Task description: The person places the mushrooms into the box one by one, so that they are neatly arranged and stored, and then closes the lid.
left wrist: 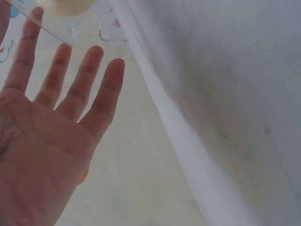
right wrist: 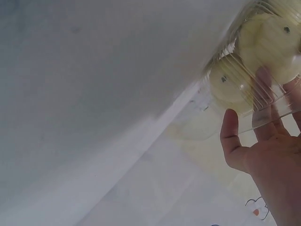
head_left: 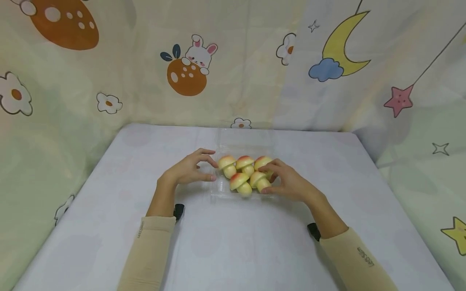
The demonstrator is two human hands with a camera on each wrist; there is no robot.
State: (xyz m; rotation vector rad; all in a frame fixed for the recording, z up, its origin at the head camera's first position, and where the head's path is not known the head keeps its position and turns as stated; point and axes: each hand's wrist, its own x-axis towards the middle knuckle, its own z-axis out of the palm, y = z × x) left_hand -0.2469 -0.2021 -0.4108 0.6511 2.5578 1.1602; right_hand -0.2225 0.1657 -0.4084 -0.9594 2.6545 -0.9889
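An open clear plastic box (head_left: 220, 186) stands mid-table, its lid (head_left: 245, 139) laid back toward the wall. Inside lie several yellow mushroom-shaped pieces with reddish caps, including one at the front (head_left: 241, 185) and one at the back left (head_left: 227, 165). My left hand (head_left: 189, 166) is at the box's left side, fingers spread and loosely bent, holding nothing. Over the right side of the box, my right hand (head_left: 291, 182) has its fingers and thumb around the front-right mushroom piece (head_left: 259, 180). Through the clear wall in the right wrist view, fingers (right wrist: 263, 94) show close to the pale pieces.
A white cloth covers the table (head_left: 225, 250). Behind it and at both sides hangs a patterned curtain (head_left: 247, 60) with cartoon prints. Black straps (head_left: 178, 211) show at the wrists, beside beige sleeves (head_left: 149, 250).
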